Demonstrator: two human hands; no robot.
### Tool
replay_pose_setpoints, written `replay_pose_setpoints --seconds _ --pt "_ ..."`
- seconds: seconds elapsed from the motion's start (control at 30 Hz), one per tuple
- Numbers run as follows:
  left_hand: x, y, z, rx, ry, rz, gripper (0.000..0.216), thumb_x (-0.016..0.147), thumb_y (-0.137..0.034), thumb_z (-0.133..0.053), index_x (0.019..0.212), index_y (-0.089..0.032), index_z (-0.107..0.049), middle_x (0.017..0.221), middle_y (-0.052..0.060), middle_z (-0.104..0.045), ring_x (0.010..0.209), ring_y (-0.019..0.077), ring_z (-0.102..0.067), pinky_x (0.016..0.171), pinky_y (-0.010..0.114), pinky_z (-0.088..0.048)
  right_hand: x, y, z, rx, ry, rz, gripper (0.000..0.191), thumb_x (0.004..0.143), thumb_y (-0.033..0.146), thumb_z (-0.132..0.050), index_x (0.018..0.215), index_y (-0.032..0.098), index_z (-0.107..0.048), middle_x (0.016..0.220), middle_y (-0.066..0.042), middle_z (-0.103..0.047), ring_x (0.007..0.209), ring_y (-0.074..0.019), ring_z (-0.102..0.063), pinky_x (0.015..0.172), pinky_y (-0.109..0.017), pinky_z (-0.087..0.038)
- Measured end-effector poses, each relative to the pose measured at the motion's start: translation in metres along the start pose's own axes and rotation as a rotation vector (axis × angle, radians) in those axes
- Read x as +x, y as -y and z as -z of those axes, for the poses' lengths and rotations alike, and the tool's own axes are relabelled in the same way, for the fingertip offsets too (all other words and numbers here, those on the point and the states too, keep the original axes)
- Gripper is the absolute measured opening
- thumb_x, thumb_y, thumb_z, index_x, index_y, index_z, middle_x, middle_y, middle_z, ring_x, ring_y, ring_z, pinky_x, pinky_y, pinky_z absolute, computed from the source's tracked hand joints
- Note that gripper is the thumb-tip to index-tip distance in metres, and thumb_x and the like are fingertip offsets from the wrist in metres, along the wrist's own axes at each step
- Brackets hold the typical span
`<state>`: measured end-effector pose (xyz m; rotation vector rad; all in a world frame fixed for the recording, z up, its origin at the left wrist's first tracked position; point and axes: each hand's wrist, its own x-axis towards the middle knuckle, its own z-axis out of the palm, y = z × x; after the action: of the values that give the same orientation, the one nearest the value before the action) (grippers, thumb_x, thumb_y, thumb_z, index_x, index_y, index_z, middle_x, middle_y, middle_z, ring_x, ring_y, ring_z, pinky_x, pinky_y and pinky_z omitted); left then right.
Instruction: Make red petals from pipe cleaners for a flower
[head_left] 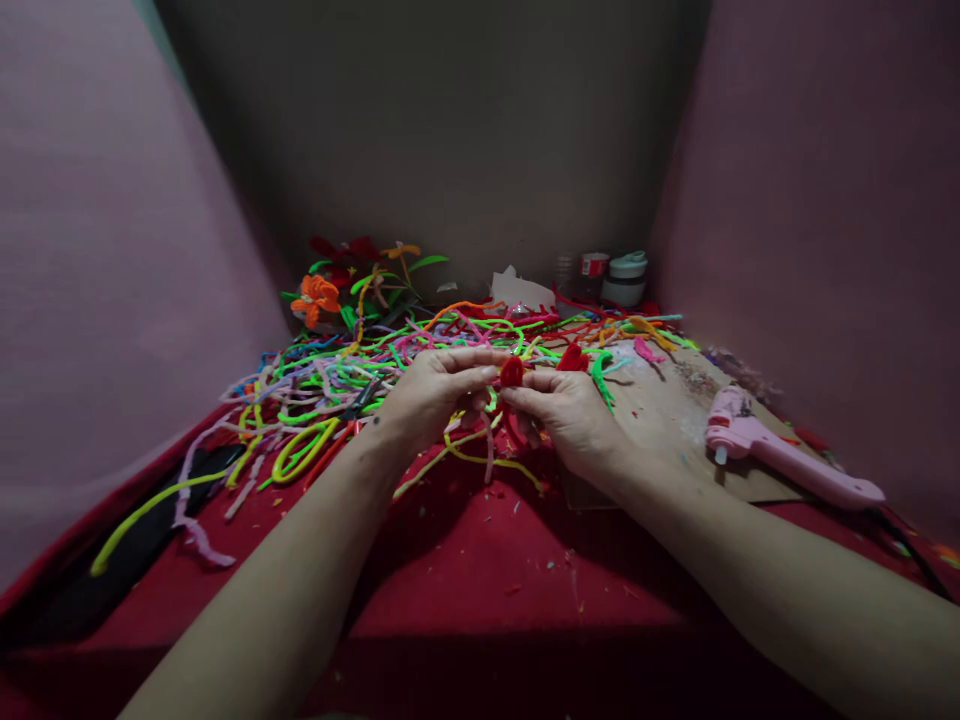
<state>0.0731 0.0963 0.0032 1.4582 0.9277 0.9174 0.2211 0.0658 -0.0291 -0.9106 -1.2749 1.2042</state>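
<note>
Between the fingertips of both hands is a small red pipe-cleaner loop [511,372], shaped like a petal. My left hand [442,390] pinches it from the left, thumb and forefinger together. From the right, my right hand [559,405] grips it with thumb and forefinger, and some red hangs below those fingers. Just beyond my right hand lies another red pipe-cleaner piece [574,358], with a green pipe-cleaner piece [602,380] beside it. A heap of coloured pipe cleaners [337,375] spreads behind and left of my left hand.
A pink hot glue gun [787,455] rests on a stained board [675,420] at right. Finished pipe-cleaner flowers [319,298] stand at the back left. A lidded cup [625,280] and a clear bottle with a red label [594,268] are at the back. Red cloth [480,580] covers the table.
</note>
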Motion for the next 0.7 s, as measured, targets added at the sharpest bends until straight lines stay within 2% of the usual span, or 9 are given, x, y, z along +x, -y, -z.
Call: replay_pose_setpoints --seconds 0.07,0.17,0.27,0.37,0.47,0.57,0.7 --pt "-0.003 -0.005 -0.002 0.02 0.009 -0.041 0.029 0.068 -0.026 -0.065 0.096 -0.017 -0.067 0.059 -0.001 -0.059 0.041 0.0048 -0.043 0.038 0.017 -0.032 -0.001 0.001 -0.001 -0.04 0.0 0.009 0.022 0.068 0.032 -0.061 0.056 0.015 -0.055 0.046 0.004 -0.046 0.042 -0.0061 -0.037 0.041 -0.021 -0.026" --pt "-0.006 -0.008 -0.008 0.117 -0.019 -0.118 0.018 0.068 -0.026 -0.064 0.081 -0.014 -0.067 0.052 -0.003 -0.054 0.041 0.0047 -0.041 0.037 0.016 -0.028 -0.003 0.003 -0.002 -0.083 0.015 -0.029 0.022 0.067 0.03 -0.06 0.053 0.016 -0.051 0.045 0.006 -0.043 0.041 -0.0056 -0.034 0.04 -0.022 -0.023" --pt "-0.007 -0.005 -0.015 0.205 -0.115 -0.207 0.009 0.067 -0.022 -0.064 0.067 -0.013 -0.063 0.049 -0.004 -0.051 0.041 0.0044 -0.041 0.039 0.016 -0.03 -0.004 0.006 -0.005 -0.111 0.025 -0.031 0.023 0.066 0.028 -0.059 0.05 0.017 -0.048 0.044 0.006 -0.042 0.04 -0.0055 -0.033 0.039 -0.022 -0.022" --pt "-0.006 0.004 -0.02 0.254 -0.223 -0.274 0.008 0.068 -0.023 -0.061 0.066 -0.015 -0.061 0.05 -0.004 -0.052 0.043 0.0049 -0.041 0.042 0.017 -0.032 -0.006 0.008 -0.007 -0.122 0.03 -0.036 0.019 0.065 0.024 -0.058 0.05 0.017 -0.05 0.043 0.005 -0.043 0.04 -0.0061 -0.035 0.039 -0.022 -0.023" --pt "-0.004 0.01 -0.022 0.281 -0.267 -0.288 0.009 0.07 -0.024 -0.059 0.067 -0.015 -0.061 0.052 -0.004 -0.054 0.045 0.0061 -0.043 0.043 0.018 -0.034 -0.007 0.01 -0.008 -0.103 0.042 -0.074 0.015 0.063 0.023 -0.058 0.051 0.017 -0.052 0.042 0.005 -0.044 0.041 -0.0069 -0.037 0.039 -0.021 -0.025" --pt "-0.005 0.005 -0.02 0.258 -0.22 -0.263 0.009 0.069 -0.024 -0.061 0.069 -0.015 -0.061 0.055 -0.003 -0.055 0.045 0.0057 -0.043 0.042 0.017 -0.033 -0.006 0.008 -0.007 -0.044 0.06 -0.084 0.015 0.063 0.023 -0.059 0.05 0.017 -0.051 0.043 0.004 -0.046 0.041 -0.0069 -0.038 0.039 -0.021 -0.026" --pt "-0.007 -0.009 -0.008 0.248 0.007 -0.16 0.015 0.069 -0.024 -0.062 0.081 -0.016 -0.064 0.052 -0.004 -0.054 0.04 0.0046 -0.04 0.038 0.016 -0.029 -0.004 0.003 -0.004 0.054 0.117 -0.113 0.017 0.062 0.022 -0.061 0.049 0.017 -0.05 0.042 0.004 -0.045 0.041 -0.0069 -0.039 0.039 -0.021 -0.027"
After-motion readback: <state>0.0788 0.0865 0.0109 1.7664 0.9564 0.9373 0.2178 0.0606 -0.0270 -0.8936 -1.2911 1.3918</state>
